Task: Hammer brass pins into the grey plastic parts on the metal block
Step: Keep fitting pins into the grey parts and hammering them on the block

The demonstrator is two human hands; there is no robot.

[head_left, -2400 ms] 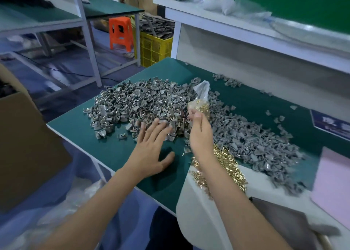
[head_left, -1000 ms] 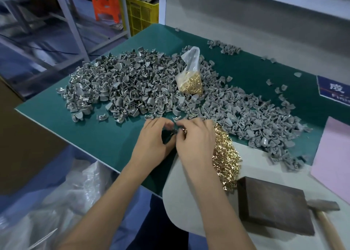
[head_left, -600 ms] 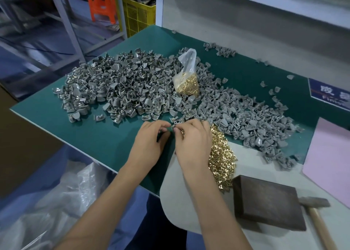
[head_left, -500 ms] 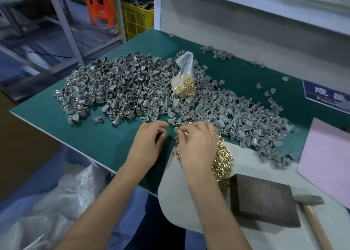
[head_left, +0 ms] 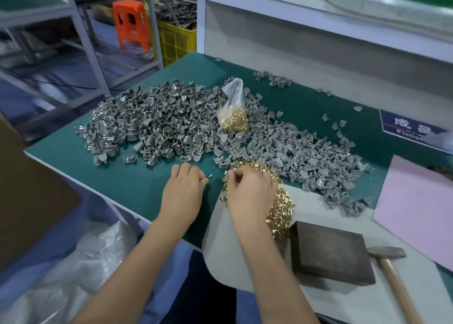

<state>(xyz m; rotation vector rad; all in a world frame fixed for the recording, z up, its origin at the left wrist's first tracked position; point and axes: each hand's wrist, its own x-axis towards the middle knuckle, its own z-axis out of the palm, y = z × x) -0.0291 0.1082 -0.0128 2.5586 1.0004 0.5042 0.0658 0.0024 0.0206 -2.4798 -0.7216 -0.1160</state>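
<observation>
Step now, I think: picking pins, no hammering yet. Right hand [head_left: 247, 196] pinches in the brass pins [head_left: 279, 210]; left hand [head_left: 182, 193] fingers curled, what it holds I cannot tell. Grey parts [head_left: 159, 125] lie behind, metal block [head_left: 331, 255] and hammer [head_left: 392, 272] at right. Next: put part w/ pin on block.

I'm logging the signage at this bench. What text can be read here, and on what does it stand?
"成品": white characters on the blue sign at the bench's right, the second cut short by a blur.
"Finis": line beneath on that sign, its end hidden.
No other readable text.
</observation>
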